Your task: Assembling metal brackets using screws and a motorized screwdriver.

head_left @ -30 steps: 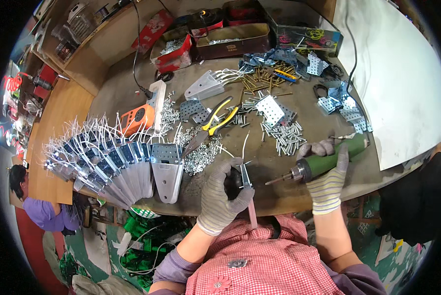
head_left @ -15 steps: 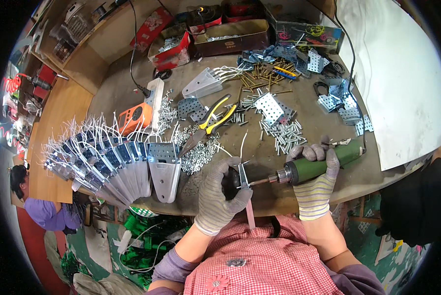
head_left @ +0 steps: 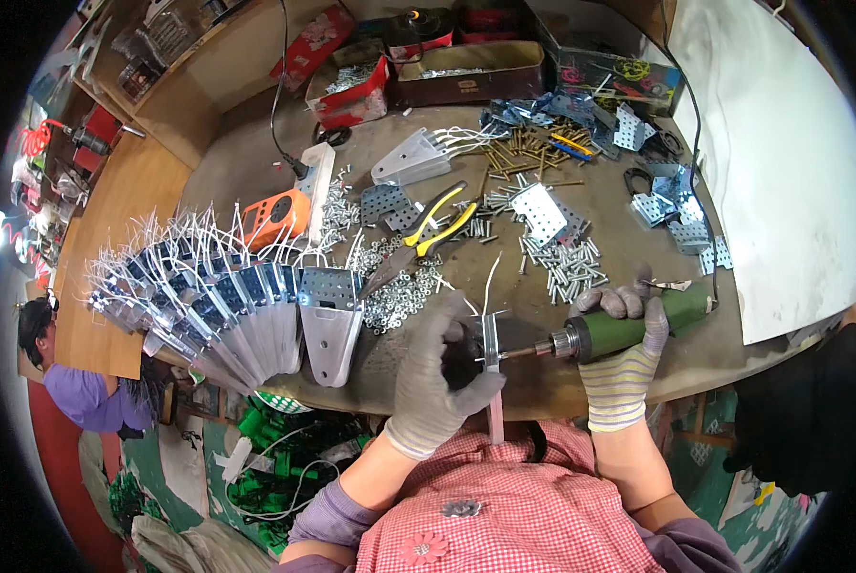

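Note:
My left hand (head_left: 430,382), in a striped work glove, pinches a narrow bracket assembly (head_left: 491,346) seen edge-on. It has a metal upper part, a pinkish lower strip and a white wire rising from its top. My right hand (head_left: 623,368), also gloved, is wrapped round a green electric screwdriver (head_left: 645,323) lying nearly level. Its bit points left and meets the side of the bracket; whether a screw sits at the tip is too small to tell. To the left, a finished-looking grey bracket (head_left: 331,320) with a perforated plate ends a fanned row of similar wired brackets (head_left: 222,315).
Yellow-handled pliers (head_left: 437,222) lie by a heap of nuts (head_left: 396,304). Silver screws (head_left: 563,270), brass-coloured screws (head_left: 533,153) and perforated plates (head_left: 681,205) are scattered beyond. An orange meter (head_left: 276,218) rests beside a power strip (head_left: 321,181). Boxes (head_left: 471,88) line the back.
The whole scene has shifted slightly right in the picture. The bracket in my left hand stands a little straighter. Both hands keep their grip, with the bit still at the bracket.

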Tool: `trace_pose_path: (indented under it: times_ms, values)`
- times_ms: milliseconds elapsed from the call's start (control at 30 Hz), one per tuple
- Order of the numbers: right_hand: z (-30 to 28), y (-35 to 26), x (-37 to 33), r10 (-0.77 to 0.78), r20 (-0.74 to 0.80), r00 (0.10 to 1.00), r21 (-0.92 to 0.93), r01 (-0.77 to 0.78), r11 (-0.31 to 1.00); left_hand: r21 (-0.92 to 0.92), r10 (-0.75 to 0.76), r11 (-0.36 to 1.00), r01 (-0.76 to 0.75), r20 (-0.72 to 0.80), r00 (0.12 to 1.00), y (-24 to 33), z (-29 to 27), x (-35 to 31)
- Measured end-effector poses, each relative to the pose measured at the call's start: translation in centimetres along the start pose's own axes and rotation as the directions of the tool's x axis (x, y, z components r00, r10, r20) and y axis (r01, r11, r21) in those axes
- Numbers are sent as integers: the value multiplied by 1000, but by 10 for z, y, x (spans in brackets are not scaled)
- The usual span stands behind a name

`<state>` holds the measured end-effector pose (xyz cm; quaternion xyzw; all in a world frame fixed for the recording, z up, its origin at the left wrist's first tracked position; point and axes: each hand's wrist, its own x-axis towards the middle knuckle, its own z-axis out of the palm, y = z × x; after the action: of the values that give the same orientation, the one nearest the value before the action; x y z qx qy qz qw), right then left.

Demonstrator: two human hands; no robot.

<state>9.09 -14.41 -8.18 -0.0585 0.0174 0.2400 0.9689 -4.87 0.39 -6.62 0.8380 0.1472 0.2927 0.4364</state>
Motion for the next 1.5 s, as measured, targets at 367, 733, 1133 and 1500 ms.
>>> trace_pose_path:
  times_ms: [367, 733, 1133, 1500]
  values:
    - [-4, -1, 1, -16, 50, 999, -74, 19, 997, 627, -58, 754, -194, 357, 932, 10, -29, -14]
    - [-3, -1, -2, -19, 0, 1000, -45, 19, 999, 667, -46, 719, -194, 324, 945, -3, -39, -4]
    - [-2, 0, 0, -22, -14, 1000, -30, 21, 999, 663, 111, 744, -88, 7, 994, 6, -57, -10]
    - [-3, 1, -1, -20, -4, 1000, -41, 20, 999, 816, -93, 382, -433, 500, 861, -10, -62, 30]
